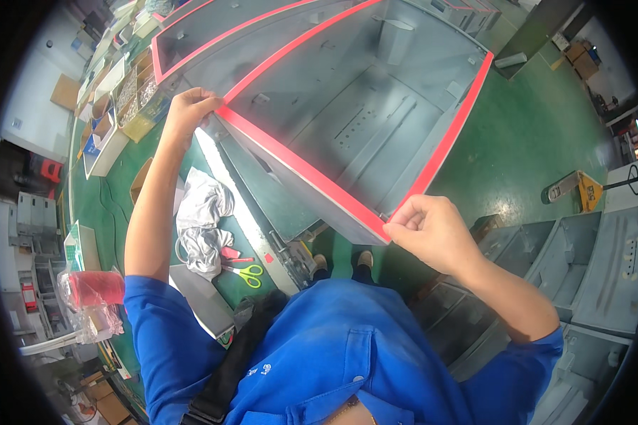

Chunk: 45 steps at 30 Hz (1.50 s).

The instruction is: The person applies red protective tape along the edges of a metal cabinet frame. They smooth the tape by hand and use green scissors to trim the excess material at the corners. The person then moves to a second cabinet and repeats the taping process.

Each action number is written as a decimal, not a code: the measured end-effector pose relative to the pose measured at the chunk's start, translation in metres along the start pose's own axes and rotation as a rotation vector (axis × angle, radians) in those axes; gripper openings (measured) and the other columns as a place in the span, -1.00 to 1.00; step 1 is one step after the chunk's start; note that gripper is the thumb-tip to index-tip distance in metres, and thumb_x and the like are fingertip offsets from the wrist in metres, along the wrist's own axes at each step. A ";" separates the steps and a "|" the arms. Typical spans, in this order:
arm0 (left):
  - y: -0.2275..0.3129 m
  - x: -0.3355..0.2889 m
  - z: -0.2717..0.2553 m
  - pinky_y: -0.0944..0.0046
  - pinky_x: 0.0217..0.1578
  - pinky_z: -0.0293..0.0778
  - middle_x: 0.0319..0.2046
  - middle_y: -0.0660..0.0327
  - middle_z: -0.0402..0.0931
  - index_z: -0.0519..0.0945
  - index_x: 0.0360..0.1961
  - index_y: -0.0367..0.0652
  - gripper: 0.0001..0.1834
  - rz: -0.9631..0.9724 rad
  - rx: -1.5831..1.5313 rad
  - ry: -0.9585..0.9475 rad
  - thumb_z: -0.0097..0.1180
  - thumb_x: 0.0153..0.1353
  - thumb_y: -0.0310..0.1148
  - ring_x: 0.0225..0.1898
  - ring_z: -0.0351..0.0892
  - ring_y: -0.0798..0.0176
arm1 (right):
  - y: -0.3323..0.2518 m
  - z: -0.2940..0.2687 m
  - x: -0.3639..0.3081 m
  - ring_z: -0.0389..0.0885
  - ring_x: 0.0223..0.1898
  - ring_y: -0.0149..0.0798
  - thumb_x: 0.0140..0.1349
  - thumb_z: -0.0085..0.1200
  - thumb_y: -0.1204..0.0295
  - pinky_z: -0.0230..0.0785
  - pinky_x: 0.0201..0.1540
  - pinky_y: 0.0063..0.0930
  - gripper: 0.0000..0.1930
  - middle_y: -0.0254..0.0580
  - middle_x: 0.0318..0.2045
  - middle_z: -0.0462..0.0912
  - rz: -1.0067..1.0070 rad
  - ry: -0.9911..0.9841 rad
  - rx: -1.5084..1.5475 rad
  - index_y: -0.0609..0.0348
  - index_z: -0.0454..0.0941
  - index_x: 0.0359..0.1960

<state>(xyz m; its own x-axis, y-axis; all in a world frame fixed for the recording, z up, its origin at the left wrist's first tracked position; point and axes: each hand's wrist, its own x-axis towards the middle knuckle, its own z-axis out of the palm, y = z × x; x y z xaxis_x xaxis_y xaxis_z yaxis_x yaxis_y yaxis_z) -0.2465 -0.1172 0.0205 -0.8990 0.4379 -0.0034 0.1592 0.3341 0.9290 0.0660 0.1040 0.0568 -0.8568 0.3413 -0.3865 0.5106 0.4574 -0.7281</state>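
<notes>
A grey metal cabinet body lies in front of me with its open side up. Red strips edge its rim, and one red strip runs along the side nearest me. At that strip's left end, on the cabinet's left corner, my left hand is closed in a pinch. My right hand pinches at the near right corner, where the strip meets the one along the right side. Its thumb and curled fingers are pressed together at the red edge. The fingertips of both hands partly hide what they grip.
More red-edged cabinets stand beyond. On the green bench at left lie a white cloth, green-handled scissors and boxes of small parts. A red roll is at far left. Grey metal housings and a yellow pallet jack are at right.
</notes>
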 end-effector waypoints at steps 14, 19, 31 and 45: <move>-0.005 0.003 -0.002 0.53 -0.67 0.10 -0.69 0.34 0.37 0.53 -0.49 -0.29 -0.83 0.010 -0.032 0.007 0.20 -0.11 -0.44 -0.70 0.25 0.51 | -0.005 -0.003 -0.003 0.59 -0.46 -0.26 -0.03 0.13 0.33 0.42 -0.34 -0.45 -0.78 -0.14 -0.55 0.61 0.032 -0.021 -0.034 0.27 0.54 -0.48; -0.004 0.002 0.000 0.53 -0.66 0.12 -0.67 0.34 0.38 0.52 -0.49 -0.28 -0.84 0.008 -0.044 0.007 0.20 -0.11 -0.44 -0.70 0.25 0.51 | -0.001 -0.003 -0.004 0.57 -0.51 -0.30 -0.02 0.13 0.33 0.40 -0.38 -0.46 -0.79 -0.17 -0.58 0.59 0.010 -0.015 -0.007 0.26 0.53 -0.49; -0.005 0.000 0.002 0.52 -0.66 0.11 -0.67 0.35 0.35 0.52 -0.49 -0.30 -0.87 0.014 -0.063 0.025 0.18 -0.07 -0.47 -0.69 0.23 0.51 | 0.052 0.020 -0.019 0.49 -0.46 -0.31 -0.01 0.07 0.64 0.35 -0.43 -0.49 -0.86 -0.15 -0.39 0.48 -0.589 0.439 0.089 0.25 0.43 -0.38; -0.002 -0.007 0.001 0.52 -0.62 0.15 -0.61 0.34 0.37 0.52 -0.45 -0.32 -0.85 0.012 -0.103 0.016 0.17 -0.04 -0.45 -0.62 0.26 0.53 | 0.031 0.016 -0.007 0.39 -0.20 -0.16 -0.07 0.11 0.52 0.26 -0.15 -0.33 -0.73 -0.20 -0.26 0.46 -0.795 0.439 -0.238 0.25 0.50 -0.26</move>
<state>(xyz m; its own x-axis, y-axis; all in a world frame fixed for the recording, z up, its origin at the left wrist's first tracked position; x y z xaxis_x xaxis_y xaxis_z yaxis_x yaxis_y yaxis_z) -0.2406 -0.1202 0.0187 -0.9038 0.4277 0.0130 0.1279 0.2411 0.9620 0.0871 0.1028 0.0279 -0.8816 0.1138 0.4580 -0.1701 0.8286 -0.5333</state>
